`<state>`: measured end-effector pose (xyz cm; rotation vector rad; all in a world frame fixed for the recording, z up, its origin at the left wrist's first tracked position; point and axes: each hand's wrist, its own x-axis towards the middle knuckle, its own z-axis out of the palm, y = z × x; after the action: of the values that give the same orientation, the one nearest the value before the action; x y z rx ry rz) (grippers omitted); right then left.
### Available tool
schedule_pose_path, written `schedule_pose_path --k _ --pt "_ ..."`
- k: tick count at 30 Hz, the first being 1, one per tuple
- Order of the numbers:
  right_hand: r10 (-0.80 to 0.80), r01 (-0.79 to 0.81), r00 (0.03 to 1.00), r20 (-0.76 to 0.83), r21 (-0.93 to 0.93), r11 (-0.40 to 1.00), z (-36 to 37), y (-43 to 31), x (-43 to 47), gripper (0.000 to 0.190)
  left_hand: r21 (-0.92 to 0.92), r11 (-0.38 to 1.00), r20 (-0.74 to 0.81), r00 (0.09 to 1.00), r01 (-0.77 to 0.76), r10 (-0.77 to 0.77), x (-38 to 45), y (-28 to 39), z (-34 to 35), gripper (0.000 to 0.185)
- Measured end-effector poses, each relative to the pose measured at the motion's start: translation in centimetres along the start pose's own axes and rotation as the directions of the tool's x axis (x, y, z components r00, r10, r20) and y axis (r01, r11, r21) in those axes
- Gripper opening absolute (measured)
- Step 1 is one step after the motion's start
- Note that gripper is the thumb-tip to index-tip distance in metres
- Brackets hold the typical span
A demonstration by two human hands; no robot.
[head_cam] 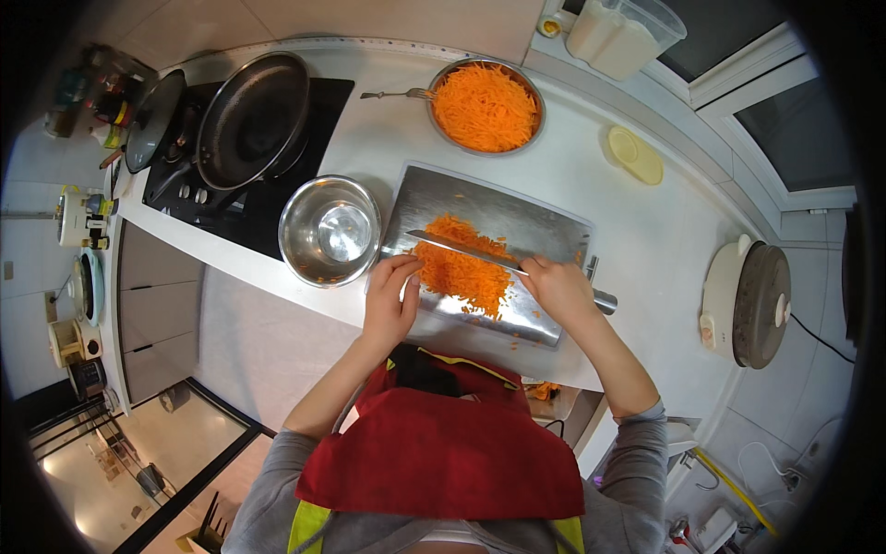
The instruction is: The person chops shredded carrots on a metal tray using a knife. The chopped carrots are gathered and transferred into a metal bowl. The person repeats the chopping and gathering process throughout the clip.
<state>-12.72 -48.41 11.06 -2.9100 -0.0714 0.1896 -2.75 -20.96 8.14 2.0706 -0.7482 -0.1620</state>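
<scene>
My right hand (559, 287) grips a kitchen knife (467, 251), its blade lying across a heap of chopped carrot (464, 277). The heap rests on a metal cutting board (477, 190). A silver handle end (606, 302) sticks out past that hand. At the heap's left edge is my left hand (390, 298), fingers bent and thumb apart; its fingertips are beside the carrot, near the blade. A steel bowl (297, 232) with a few orange bits inside stands just left of the board. Behind it, a metal bowl (436, 131) is heaped with shredded carrot (484, 107).
A fork (387, 94) leans at the carrot bowl's rim. To the left, a frying pan (252, 121) sits on the black cooktop (332, 104). A yellow lid (635, 155) and a lidded electric pot (740, 305) are on the right. The counter's front edge runs close to my apron (443, 450).
</scene>
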Motion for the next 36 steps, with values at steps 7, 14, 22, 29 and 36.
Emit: schedule_pose_path --k 7,14,22,29,36 --pt "-0.036 0.036 0.999 -0.017 0.005 0.999 -0.4 -1.3 0.6 0.018 0.355 0.859 0.223 0.926 -0.369 0.305 6.3 2.0 -1.8 0.031" --pt "-0.026 0.026 1.000 -0.002 -0.020 0.999 4.0 0.0 1.9 0.017 0.445 0.779 0.577 0.807 -0.441 0.128 8.6 -3.9 1.6 0.019" --pt "-0.005 0.005 1.000 0.023 -0.023 1.000 6.5 1.4 2.0 0.018 0.421 0.775 0.539 0.818 -0.471 0.204 8.3 -4.7 3.3 0.007" --pt "0.013 -0.014 1.000 0.014 0.035 0.999 2.6 1.0 2.5 0.021 0.426 0.785 0.650 0.755 -0.451 0.082 10.5 -2.7 0.8 0.011" --pt "0.009 -0.010 0.999 0.042 0.007 1.000 4.4 2.0 4.4 0.022 0.392 0.804 0.584 0.796 -0.448 0.159 10.9 -5.9 2.5 0.014"
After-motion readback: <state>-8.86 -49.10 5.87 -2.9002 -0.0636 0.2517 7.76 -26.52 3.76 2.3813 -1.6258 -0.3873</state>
